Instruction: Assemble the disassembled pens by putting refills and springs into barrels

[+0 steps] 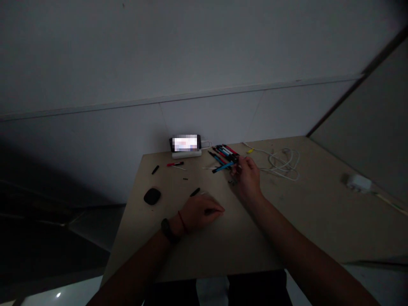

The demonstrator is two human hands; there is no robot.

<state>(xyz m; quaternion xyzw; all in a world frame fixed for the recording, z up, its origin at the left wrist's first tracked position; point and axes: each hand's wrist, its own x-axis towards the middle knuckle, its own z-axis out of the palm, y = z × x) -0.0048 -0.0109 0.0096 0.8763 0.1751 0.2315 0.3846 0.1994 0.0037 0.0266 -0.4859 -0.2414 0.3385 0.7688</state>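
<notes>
My right hand (247,176) reaches to a pile of several red, blue and black pens (224,156) at the back of the table (318,212). Its fingers are curled at the pile's near edge, touching a blue pen (222,167); what they grip is hard to make out in the dim light. My left hand (200,211) rests on the table with fingers curled, a black pen part (195,192) sticking out just behind it. It wears a dark watch and a red band on the wrist.
A lit phone (185,143) stands on a white stand at the back. A red-and-black pen (175,164), a black cap (155,169) and a black oval case (152,196) lie at the left. White coiled cable (282,163) and a charger (358,182) lie right.
</notes>
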